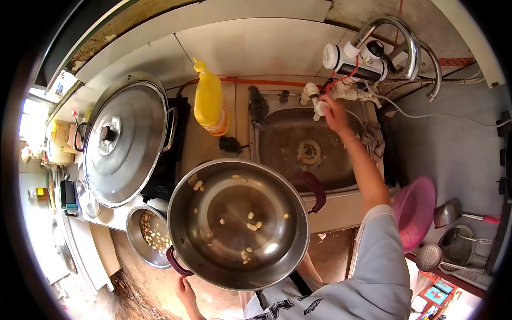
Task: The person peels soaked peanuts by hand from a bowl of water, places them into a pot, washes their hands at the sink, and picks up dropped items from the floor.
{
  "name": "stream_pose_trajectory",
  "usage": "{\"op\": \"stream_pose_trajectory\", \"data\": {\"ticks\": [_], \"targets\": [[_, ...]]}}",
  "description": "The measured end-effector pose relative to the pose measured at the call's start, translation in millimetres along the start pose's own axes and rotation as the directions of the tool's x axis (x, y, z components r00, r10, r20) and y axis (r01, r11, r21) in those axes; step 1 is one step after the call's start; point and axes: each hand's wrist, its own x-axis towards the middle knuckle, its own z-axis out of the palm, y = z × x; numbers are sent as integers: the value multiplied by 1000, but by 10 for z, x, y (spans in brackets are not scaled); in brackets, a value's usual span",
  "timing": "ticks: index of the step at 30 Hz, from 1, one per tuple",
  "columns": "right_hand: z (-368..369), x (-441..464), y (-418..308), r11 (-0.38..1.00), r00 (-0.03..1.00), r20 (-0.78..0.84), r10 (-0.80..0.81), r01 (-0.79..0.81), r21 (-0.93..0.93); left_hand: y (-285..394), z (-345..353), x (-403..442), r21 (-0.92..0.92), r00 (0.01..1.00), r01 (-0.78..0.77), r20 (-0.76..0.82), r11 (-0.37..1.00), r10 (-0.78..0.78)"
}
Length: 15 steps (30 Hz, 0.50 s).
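A wide steel pot (242,194) with dark red handles is in front of me, partly over the counter's front edge. Several pale, peanut-like pieces (252,226) lie scattered across its bottom. My left hand (186,293) is at the pot's near-left handle (176,262), its fingers closed at the lower end and partly hidden. Over the sink, my right hand (335,116) is stretched out with its fingers wrapped round a white plastic tap (321,108) at the back wall. Below that hand lies the steel sink basin (330,154).
A smaller steel bowl (133,242) of similar pieces is at lower left. Behind it a large lidded pot (125,144) stands on a black stove. A yellow bottle (209,101) stands behind the pot. To the right are a pink basin (415,213) and a skimmer (428,258).
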Motion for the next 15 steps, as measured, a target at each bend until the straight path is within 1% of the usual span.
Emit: {"op": "stream_pose_trajectory", "data": {"ticks": [1, 2, 3, 4, 5, 7, 8, 10, 11, 13, 14, 15], "targets": [[191, -99, 62, 754, 892, -107, 439, -301, 583, 59, 4, -24, -8, 1000, 6, -7, 1000, -6], [398, -206, 148, 151, 628, 80, 774, -306, 940, 162, -10, -75, -29, 999, 53, -2, 998, -53], [606, -337, 239, -54, 577, 171, 798, -214, 975, 225, 2, -123, -52, 995, 100, 3, 994, -100], [793, -426, 347, -254, 533, 272, 801, -109, 961, 226, 37, -169, -63, 994, 108, -4, 992, -109], [961, -446, 430, -258, 534, 281, 797, -118, 959, 203, 27, -229, -55, 993, 115, 20, 992, -114], [1227, -399, 474, -478, 311, 511, 802, -180, 860, 187, -14, -317, -48, 988, 141, 72, 989, -137], [1282, -369, 464, -482, 309, 517, 798, -187, 856, 138, -30, -350, -47, 987, 149, 69, 988, -145], [1205, -281, 330, -284, 528, 473, 705, -402, 871, 47, -49, -415, -50, 984, 168, 61, 985, -165], [1162, -276, 312, -283, 523, 479, 705, -413, 866, 10, -60, -444, -50, 983, 173, 66, 984, -170], [1098, -238, 285, -178, 615, 530, 585, -540, 823, 24, -43, -483, -63, 980, 192, 71, 979, -187], [1140, -276, 399, -172, 617, 530, 582, -543, 822, 29, -28, -488, -75, 978, 200, 71, 977, -195], [1197, -343, 555, -221, 633, 507, 585, -477, 851, 17, -9, -486, -83, 978, 202, 71, 976, -196]]}}
